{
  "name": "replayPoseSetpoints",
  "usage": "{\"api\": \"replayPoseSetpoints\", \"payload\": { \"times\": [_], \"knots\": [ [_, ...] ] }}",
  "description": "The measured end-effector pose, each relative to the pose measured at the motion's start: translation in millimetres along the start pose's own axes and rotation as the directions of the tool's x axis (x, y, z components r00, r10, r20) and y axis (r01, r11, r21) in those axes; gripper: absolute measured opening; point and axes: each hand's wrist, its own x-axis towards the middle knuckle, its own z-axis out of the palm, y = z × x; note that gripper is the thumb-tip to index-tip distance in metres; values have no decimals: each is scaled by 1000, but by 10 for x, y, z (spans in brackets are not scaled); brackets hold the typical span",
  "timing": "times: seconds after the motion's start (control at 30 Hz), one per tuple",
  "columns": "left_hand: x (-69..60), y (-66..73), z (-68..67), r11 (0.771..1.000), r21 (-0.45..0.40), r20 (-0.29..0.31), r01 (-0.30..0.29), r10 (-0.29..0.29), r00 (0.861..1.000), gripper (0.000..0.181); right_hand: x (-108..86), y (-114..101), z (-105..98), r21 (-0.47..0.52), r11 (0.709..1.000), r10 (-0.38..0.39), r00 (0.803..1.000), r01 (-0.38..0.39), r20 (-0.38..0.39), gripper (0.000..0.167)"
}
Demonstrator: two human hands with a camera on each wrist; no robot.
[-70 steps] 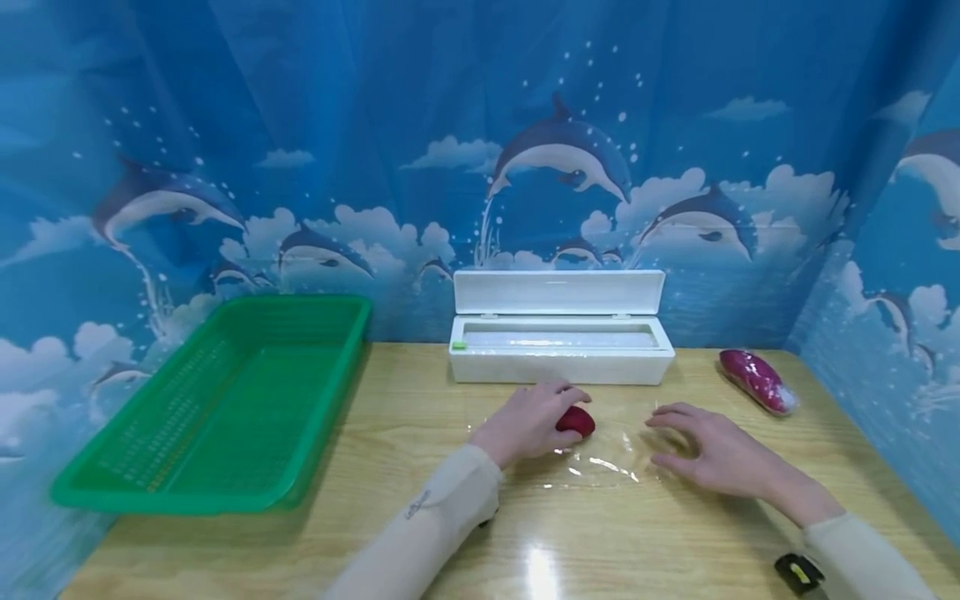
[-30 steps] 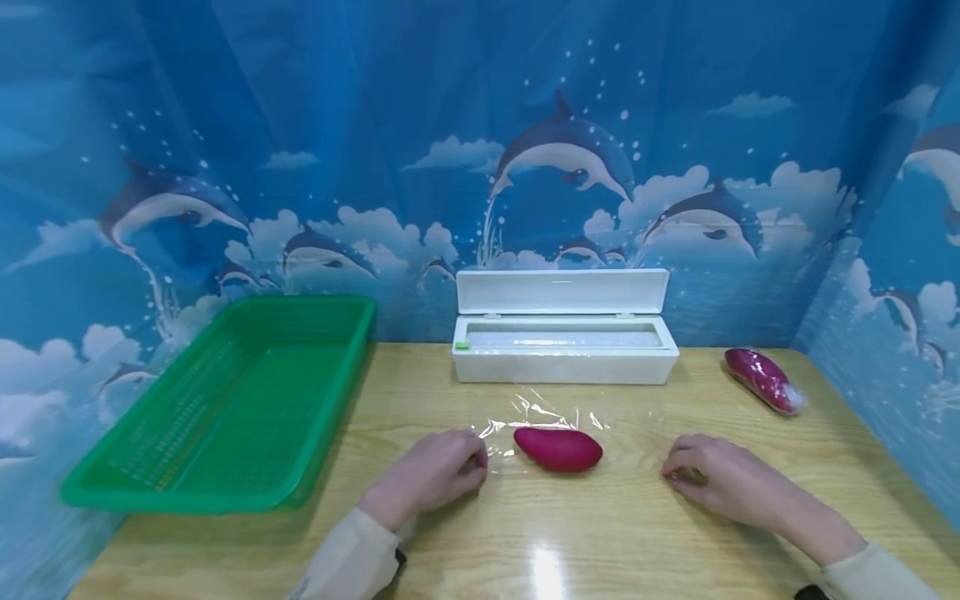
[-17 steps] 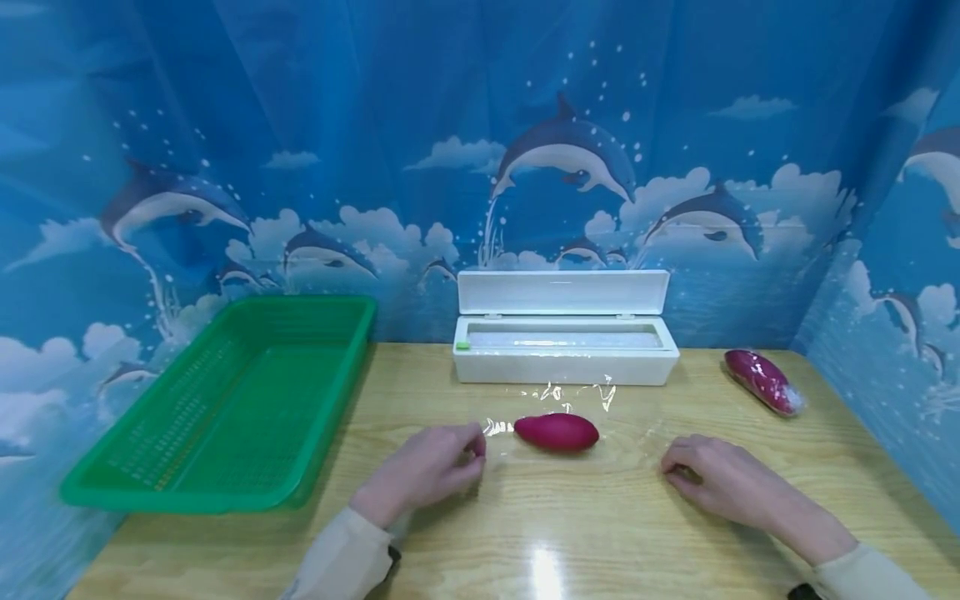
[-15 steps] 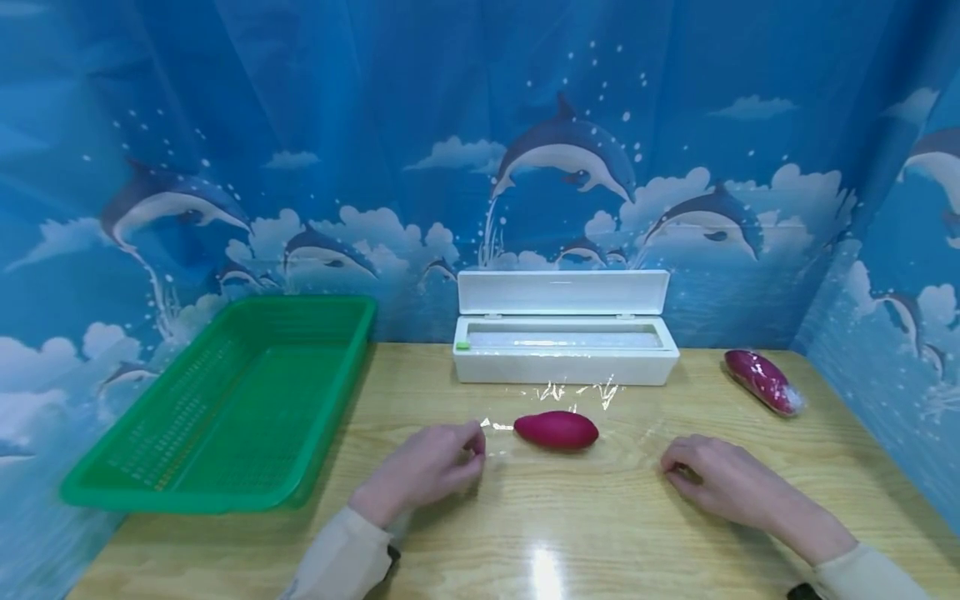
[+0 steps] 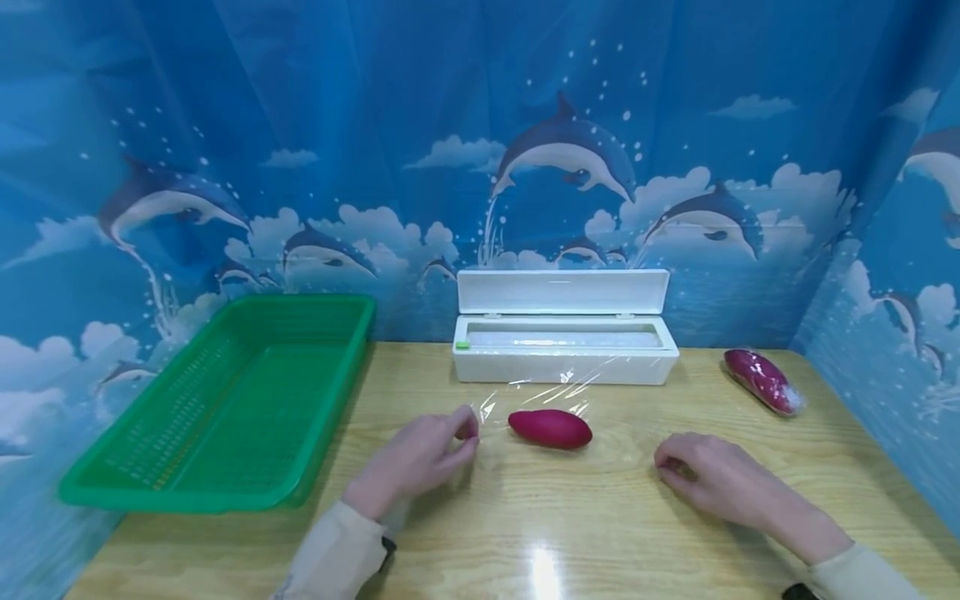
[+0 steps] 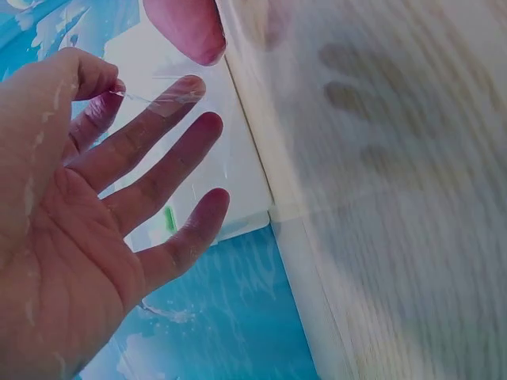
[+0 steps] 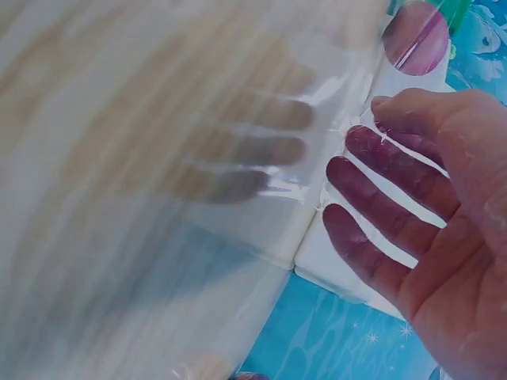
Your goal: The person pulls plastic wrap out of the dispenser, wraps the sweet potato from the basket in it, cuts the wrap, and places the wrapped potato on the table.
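Thumb and index finger of the left hand (image 5: 420, 458) (image 6: 103, 190) pinch the near left part of a clear plastic film (image 5: 487, 410); the other fingers are spread in the left wrist view. On the opposite side, the right hand (image 5: 723, 482) (image 7: 428, 206) pinches the film between thumb and index finger. Between the hands lies a dark pink, elongated object (image 5: 551, 428) (image 6: 188, 28) (image 7: 417, 38), with film around its far side. Whether film covers it cannot be told.
A white box (image 5: 566, 368) with its lid (image 5: 562, 292) raised stands at the back, a clear roll inside. To the left is a green basket (image 5: 296, 450). A film-wrapped dark pink object (image 5: 759, 379) lies at the back right of the wooden table (image 5: 600, 533).
The left hand has gone from the pink object to the film's left side, and the right hand has closed on the film. Lately both hands and the object shifted slightly left.
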Motion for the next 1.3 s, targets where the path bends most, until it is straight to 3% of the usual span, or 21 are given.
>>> {"api": "replayPoseSetpoints", "payload": {
  "times": [0.23,0.43,0.6,0.83,0.97,1.13,1.3],
  "knots": [
    [43,-21,-43,991,-124,-15,55,-57,998,10,49,42,-91,68,995,-57,986,68,-155,23],
    [145,6,-58,966,-198,-19,165,-172,985,13,130,93,-130,111,989,-72,967,102,-246,24],
    [224,4,-58,945,-223,-54,240,-258,965,7,225,108,-206,139,990,12,973,20,-229,14],
    [377,-65,-25,917,-288,-120,275,-319,940,9,397,165,-231,162,983,113,979,-86,-169,2],
    [496,-110,16,919,-259,-177,297,-348,921,10,518,223,-217,168,976,161,977,-137,-136,6],
    [613,-138,62,942,-130,-250,310,-334,909,10,645,316,-175,161,970,202,974,-184,-102,9],
    [664,-159,96,936,-58,-290,346,-348,892,10,722,390,-112,154,968,213,974,-200,-74,9]
  ]
}}
